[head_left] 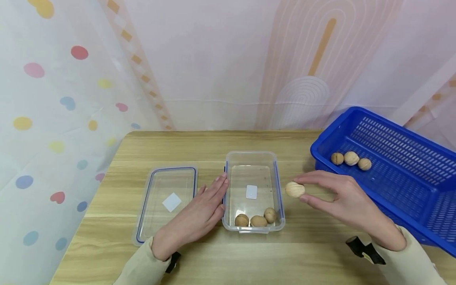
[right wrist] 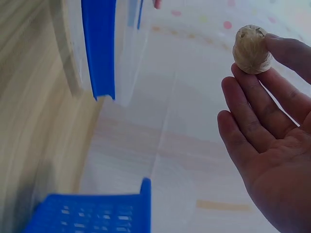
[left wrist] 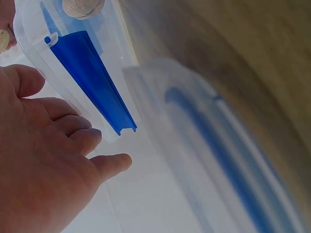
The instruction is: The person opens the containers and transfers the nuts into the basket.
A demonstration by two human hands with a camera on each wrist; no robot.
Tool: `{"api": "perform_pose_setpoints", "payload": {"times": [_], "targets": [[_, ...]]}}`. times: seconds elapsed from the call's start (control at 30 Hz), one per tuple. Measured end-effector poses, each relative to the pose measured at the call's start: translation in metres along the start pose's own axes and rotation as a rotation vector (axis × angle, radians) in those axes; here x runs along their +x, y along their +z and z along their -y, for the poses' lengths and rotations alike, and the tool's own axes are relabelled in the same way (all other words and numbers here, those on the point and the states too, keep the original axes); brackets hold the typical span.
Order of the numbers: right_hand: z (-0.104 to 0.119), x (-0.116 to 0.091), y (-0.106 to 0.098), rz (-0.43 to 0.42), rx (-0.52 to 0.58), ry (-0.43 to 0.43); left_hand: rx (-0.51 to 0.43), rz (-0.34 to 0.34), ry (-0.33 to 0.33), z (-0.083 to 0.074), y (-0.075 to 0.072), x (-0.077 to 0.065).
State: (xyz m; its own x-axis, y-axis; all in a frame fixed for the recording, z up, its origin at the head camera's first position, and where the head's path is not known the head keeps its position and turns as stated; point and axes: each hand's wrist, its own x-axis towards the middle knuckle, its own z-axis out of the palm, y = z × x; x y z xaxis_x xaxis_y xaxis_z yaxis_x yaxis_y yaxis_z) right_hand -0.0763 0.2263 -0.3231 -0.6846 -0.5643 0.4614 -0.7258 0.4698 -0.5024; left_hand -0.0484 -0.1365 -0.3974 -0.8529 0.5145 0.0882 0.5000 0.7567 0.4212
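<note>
Between thumb and fingertips my right hand [head_left: 342, 198] pinches a walnut [head_left: 295, 189], held just right of a clear plastic container [head_left: 254, 158]. The right wrist view shows the same walnut [right wrist: 251, 50] at the fingertips of the right hand [right wrist: 277, 126]. Several walnuts [head_left: 258, 221] lie along the container's near end, and a white label sits on its floor. My left hand [head_left: 197, 213] rests with extended fingers against the container's left wall. In the left wrist view the left hand [left wrist: 53, 145] is beside the container's blue side clip [left wrist: 92, 82].
A clear lid [head_left: 156, 206] with a blue seal lies on the wooden table [head_left: 210, 142], partly behind the left hand. At the right stands a blue slotted basket [head_left: 384, 190] with three walnuts [head_left: 351, 158] in its left end. A patterned cloth [head_left: 221, 67] hangs behind the table.
</note>
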Motion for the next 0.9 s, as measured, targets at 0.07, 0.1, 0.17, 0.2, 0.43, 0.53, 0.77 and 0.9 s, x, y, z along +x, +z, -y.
{"api": "perform_pose_setpoints", "payload": {"times": [0.07,0.1,0.17,0.2,0.43,0.53,0.77,0.9], "targets": [[0.000,-0.002,-0.005,-0.022,0.000,-0.009,-0.001,0.002,-0.002,0.000,0.000,0.000],[0.000,-0.003,-0.007,-0.032,-0.001,-0.013,-0.002,0.003,-0.002,0.000,0.000,0.000],[0.000,-0.006,-0.013,-0.045,-0.002,-0.014,-0.002,0.006,-0.001,0.000,0.000,0.000],[-0.001,-0.007,-0.016,-0.049,-0.009,-0.012,-0.003,0.006,0.000,0.000,0.000,0.000],[0.000,-0.017,-0.038,-0.061,-0.120,0.081,-0.008,0.015,-0.007,0.000,-0.001,0.001],[0.001,-0.021,-0.048,-0.081,-0.143,0.113,-0.011,0.016,-0.007,0.001,-0.001,0.001],[-0.005,-0.036,-0.066,-0.127,-0.211,0.202,-0.006,0.004,0.007,0.002,-0.001,0.001],[-0.009,-0.046,-0.073,-0.125,-0.263,0.257,-0.004,0.000,0.009,0.001,-0.001,0.001]]}}
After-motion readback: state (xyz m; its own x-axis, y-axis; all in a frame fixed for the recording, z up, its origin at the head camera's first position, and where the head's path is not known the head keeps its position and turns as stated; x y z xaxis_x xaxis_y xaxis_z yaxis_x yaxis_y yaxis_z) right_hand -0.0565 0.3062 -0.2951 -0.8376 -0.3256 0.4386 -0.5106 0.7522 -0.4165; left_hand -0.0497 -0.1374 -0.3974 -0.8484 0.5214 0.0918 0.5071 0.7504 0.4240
